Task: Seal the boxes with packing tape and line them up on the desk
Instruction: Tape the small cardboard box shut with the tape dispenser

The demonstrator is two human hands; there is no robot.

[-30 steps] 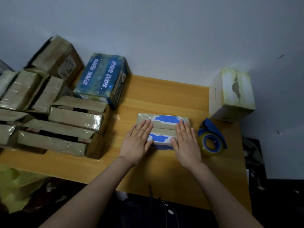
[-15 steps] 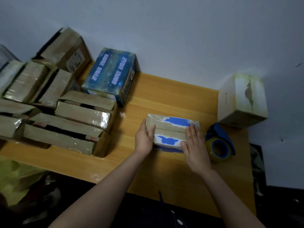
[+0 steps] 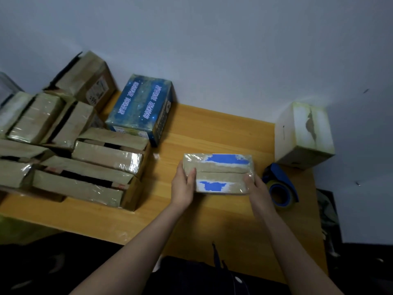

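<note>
Both hands are on the taped box, out in the middle of the bench. The left hand clamps the box's left end, thumb laid over the top edge, and that grip is closed on the cardboard. The right hand takes the near right corner with its thumb on top; its fingers are hidden behind the box, but the grip holds it too. So the box sits squarely between the two grips, long side towards us, torn blue patches facing up. I cannot tell whether it is clear of the wood. The tape roll lies just right of the right hand. A white box stands at the far right corner, and a pile of brown boxes crowds the left.
</note>
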